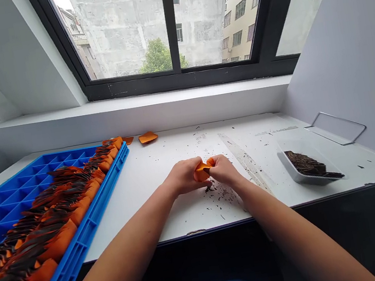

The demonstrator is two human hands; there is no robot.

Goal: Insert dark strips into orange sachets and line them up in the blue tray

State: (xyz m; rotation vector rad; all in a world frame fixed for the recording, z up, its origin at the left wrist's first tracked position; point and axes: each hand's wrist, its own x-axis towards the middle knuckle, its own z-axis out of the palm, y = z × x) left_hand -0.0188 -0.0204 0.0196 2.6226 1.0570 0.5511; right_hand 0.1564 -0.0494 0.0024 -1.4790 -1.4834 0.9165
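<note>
Both my hands meet over the middle of the white table (162, 159). My left hand (181, 177) and my right hand (224, 171) are closed round one small orange piece (202, 170), pinched between the fingers of both. Dark crumbs (222, 193) lie scattered on the table just under the hands. A blue compartment tray (83, 230) stands at the left, its right-hand rows packed with orange pieces holding dark strips (59, 214).
A clear plastic box (295, 172) with dark strips sits at the right, its lid (336, 127) lying beyond it by the wall. Two loose orange pieces (147, 137) lie at the back near the window ledge. The table's dark front edge runs below my forearms.
</note>
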